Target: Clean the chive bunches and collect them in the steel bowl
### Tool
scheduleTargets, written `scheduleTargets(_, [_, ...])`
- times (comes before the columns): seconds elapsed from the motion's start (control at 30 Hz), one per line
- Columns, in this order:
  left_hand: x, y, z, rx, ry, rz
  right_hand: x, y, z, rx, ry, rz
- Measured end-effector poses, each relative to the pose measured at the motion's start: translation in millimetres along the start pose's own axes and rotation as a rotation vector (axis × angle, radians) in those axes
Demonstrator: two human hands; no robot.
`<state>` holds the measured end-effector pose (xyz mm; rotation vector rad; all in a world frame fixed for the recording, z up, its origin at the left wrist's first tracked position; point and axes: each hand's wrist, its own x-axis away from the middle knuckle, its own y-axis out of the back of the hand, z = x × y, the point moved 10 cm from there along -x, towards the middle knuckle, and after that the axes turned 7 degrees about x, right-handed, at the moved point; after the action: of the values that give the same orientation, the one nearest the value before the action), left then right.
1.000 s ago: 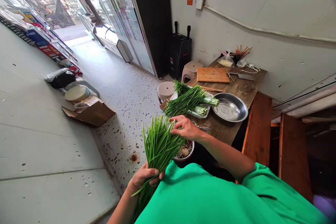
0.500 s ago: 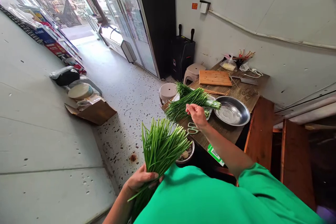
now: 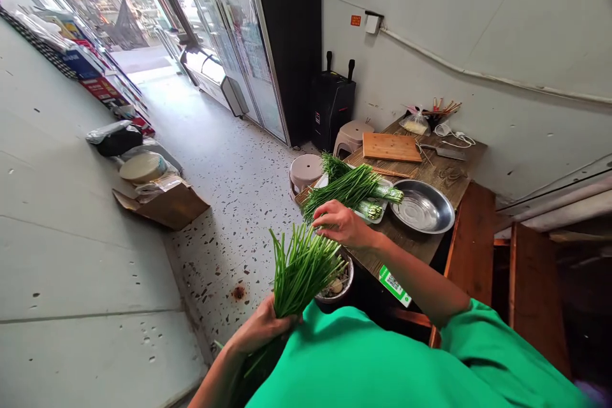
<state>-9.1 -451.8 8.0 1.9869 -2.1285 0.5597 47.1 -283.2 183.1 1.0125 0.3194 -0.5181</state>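
Observation:
My left hand [image 3: 268,324] is wrapped round the middle of a thick bunch of green chives [image 3: 301,274], held upright in front of my body with its pale cut ends on top. Against those ends, on the right side, rests my right hand [image 3: 342,223], its fingers bent and closed together. What they pinch, if anything, is too small to make out. Beyond it on the wooden table [image 3: 415,254] lie more chives [image 3: 347,190], with wrapped ends, over a white tray [image 3: 377,217]. The lower leaves of my bunch are partly hidden by my arm and shirt.
A steel basin [image 3: 421,207], a cutting board [image 3: 392,146] and a cleaver [image 3: 447,152] are on the table. Below the table edge stands a pot [image 3: 337,284] with scraps inside. Stools [image 3: 306,170], a black speaker [image 3: 333,108] and a wooden bench [image 3: 471,242] surround it.
My right hand has moved left and down from above the table to the cut ends of the chives. The bunch has shifted slightly right in my left hand's grip.

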Motion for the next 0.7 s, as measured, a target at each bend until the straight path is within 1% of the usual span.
scheduleTargets(0.07, [-0.2, -1.8, 0.8, -0.007, 0.009, 0.018, -3.9, -7.1, -4.5, 0.003, 0.017, 0.116])
scheduleTargets(0.13, [-0.4, -2.3, 0.8, -0.013, 0.019, 0.018, -3.0, -11.8, -10.1, 0.006, 0.004, 0.184])
scheduleTargets(0.23, [0.1, -0.7, -3.0, -0.048, 0.027, -0.014, 0.6, -18.7, -4.2, -0.061, 0.031, 0.253])
scheduleTargets(0.3, [1.5, -0.1, -8.1, -0.091, 0.010, -0.026, 1.0, -21.1, 1.9, -0.180, 0.012, 0.265])
scheduleTargets(0.33, [2.4, -0.3, -10.2, -0.104, -0.004, -0.022, 0.3, -20.9, 1.1, -0.268, -0.038, 0.250])
scheduleTargets(0.4, [4.6, -0.5, -11.0, -0.095, -0.030, 0.000, -0.9, -19.3, -12.2, -0.465, -0.226, 0.173])
scheduleTargets(0.47, [6.8, 0.4, -5.1, -0.032, -0.028, 0.029, 3.6, -18.3, -39.7, -0.634, -0.478, 0.048])
scheduleTargets(0.53, [8.7, 1.1, 6.7, 0.060, 0.011, 0.064, 14.3, -16.4, -72.4, -0.727, -0.693, -0.109])
scheduleTargets(0.6, [10.3, 0.8, 17.8, 0.151, 0.050, 0.095, 28.9, -15.8, -102.9, -0.735, -0.822, -0.239])
scheduleTargets(0.63, [10.9, 1.0, 21.0, 0.185, 0.053, 0.102, 37.8, -18.3, -116.2, -0.699, -0.868, -0.263])
scheduleTargets(0.67, [11.3, 2.3, 22.3, 0.216, 0.046, 0.095, 47.7, -23.2, -127.5, -0.632, -0.908, -0.251])
scheduleTargets(0.7, [11.5, 5.1, 22.1, 0.246, 0.032, 0.072, 58.7, -30.6, -136.5, -0.538, -0.946, -0.205])
